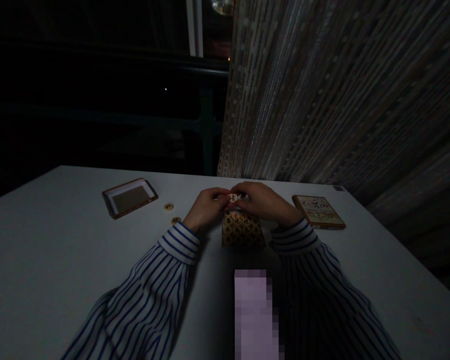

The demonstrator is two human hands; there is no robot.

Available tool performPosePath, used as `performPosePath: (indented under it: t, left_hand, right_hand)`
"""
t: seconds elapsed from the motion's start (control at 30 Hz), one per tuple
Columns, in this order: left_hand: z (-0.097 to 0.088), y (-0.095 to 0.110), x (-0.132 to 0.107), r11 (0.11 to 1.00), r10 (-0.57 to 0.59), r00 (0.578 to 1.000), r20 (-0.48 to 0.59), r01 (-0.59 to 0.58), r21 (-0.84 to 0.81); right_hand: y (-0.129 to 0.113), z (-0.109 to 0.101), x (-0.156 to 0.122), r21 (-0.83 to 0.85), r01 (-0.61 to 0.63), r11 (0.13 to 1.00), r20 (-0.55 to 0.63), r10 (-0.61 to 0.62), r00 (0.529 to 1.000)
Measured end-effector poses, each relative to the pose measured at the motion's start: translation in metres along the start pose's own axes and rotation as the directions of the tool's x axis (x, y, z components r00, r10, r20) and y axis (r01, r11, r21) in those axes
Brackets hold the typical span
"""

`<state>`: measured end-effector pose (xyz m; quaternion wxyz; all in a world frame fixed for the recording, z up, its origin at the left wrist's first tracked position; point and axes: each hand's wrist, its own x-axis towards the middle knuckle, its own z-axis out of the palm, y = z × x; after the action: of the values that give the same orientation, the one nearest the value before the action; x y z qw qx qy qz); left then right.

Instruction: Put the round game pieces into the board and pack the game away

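A small round pale game piece (233,198) is pinched between the fingertips of my left hand (206,206) and my right hand (262,202), just above the far edge of a small square wooden board (242,229). The board is filled with round pieces that carry dark marks. Both hands have their fingers curled in a pinch. Striped shirt sleeves cover both forearms.
Two loose round pieces (168,206) (176,220) lie on the white table (60,240) left of my left hand. An open shallow box tray (129,198) sits farther left. A printed box lid (318,211) lies at the right. A reed curtain hangs behind.
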<state>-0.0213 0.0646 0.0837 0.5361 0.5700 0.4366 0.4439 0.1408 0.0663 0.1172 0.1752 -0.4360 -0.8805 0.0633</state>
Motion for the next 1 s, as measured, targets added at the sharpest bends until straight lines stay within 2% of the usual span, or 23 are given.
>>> performPosePath:
  t: [0.13,0.33,0.43,0.5,0.57,0.63,0.7,0.8,1.0]
  left_hand:
    - [0.0,0.0,0.0,0.999,-0.044,0.999,0.005,0.044,-0.017]
    - [0.0,0.0,-0.001,0.999,-0.05,0.998,0.022,0.05,0.014]
    - [-0.003,-0.004,0.002,0.996,-0.026,0.999,0.035,0.022,0.091]
    - [-0.007,-0.008,0.004,0.976,0.026,0.999,0.034,-0.033,0.213]
    - [-0.01,-0.012,0.007,0.913,0.085,0.996,0.016,-0.084,0.4]
    - [-0.013,-0.015,0.008,0.813,0.12,0.993,0.012,-0.105,0.573]
    - [-0.014,-0.017,0.007,0.718,0.129,0.991,0.028,-0.113,0.687]
    - [-0.014,-0.019,0.006,0.625,0.118,0.991,0.055,-0.117,0.772]
    - [-0.013,-0.026,0.006,0.555,0.087,0.992,0.092,-0.125,0.823]
  right_hand:
    - [-0.001,0.0,-0.001,-0.03,-0.022,0.999,0.016,0.023,1.0]
    - [-0.004,-0.002,-0.001,-0.066,-0.059,0.996,0.066,0.063,0.996]
    - [-0.003,-0.002,-0.002,-0.089,-0.046,0.995,0.079,0.054,0.995]
    - [-0.001,-0.002,-0.002,-0.112,-0.053,0.992,0.095,0.064,0.993]
    - [0.001,-0.001,-0.002,-0.145,-0.078,0.986,0.124,0.096,0.988]
    - [0.003,0.0,-0.003,-0.18,-0.108,0.978,0.166,0.139,0.976]
    - [0.004,0.001,-0.003,-0.211,-0.133,0.968,0.206,0.177,0.962]
    - [0.006,0.004,-0.003,-0.245,-0.144,0.959,0.249,0.205,0.947]
    - [0.009,0.01,-0.002,-0.318,-0.136,0.938,0.319,0.241,0.917]
